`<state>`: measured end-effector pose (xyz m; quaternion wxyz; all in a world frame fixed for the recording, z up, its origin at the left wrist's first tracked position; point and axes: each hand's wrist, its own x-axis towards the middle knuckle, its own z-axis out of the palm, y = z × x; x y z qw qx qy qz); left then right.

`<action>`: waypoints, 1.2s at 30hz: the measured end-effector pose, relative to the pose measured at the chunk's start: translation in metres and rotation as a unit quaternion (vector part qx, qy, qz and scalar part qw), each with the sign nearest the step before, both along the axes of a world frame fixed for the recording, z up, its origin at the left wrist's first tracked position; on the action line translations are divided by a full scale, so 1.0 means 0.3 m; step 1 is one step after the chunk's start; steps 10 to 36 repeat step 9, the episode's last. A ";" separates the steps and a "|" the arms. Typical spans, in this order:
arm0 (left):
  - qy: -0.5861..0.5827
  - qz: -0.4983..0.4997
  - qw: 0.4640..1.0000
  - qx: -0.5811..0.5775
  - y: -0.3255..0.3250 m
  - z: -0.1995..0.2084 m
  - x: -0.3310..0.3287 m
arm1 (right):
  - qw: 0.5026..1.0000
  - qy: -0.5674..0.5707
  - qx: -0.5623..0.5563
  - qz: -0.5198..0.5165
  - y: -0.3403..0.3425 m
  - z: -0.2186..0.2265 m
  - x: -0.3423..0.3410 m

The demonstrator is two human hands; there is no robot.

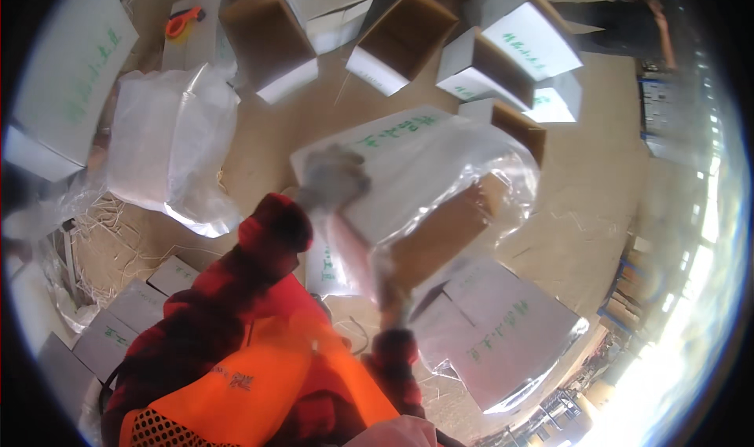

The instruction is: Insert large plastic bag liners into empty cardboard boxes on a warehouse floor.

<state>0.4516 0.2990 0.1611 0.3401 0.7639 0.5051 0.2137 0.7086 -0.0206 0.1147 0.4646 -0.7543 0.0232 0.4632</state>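
Observation:
A white carton (361,219) with green markings is tilted in front of me, its open side showing a brown inside. A clear plastic bag (503,160) covers its far right part and runs along its near edge. Flat against the carton's upper left side lies my left hand (334,180) in a pale glove, its fingers out but blurred. My right hand (393,302) is closed at the near lower corner, on the edge of the plastic bag; its fingers are partly smeared by motion.
Several open cartons (404,35) stand at the back. A bagged carton (169,137) is on the left, with an orange tape dispenser (184,21) on a box behind it. Another bagged carton (503,333) sits near right. Loose strings (118,227) litter the floor. Someone in dark clothing (613,27) is at far right.

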 end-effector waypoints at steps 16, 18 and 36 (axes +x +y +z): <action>-0.159 0.449 0.878 0.045 -1.026 0.062 -0.642 | 0.979 0.124 0.158 0.037 -0.700 0.700 0.156; -0.159 0.449 0.878 0.045 -1.026 0.062 -0.642 | 0.979 0.124 0.158 0.037 -0.700 0.700 0.156; -0.159 0.449 0.878 0.045 -1.026 0.062 -0.642 | 0.979 0.124 0.158 0.037 -0.700 0.700 0.156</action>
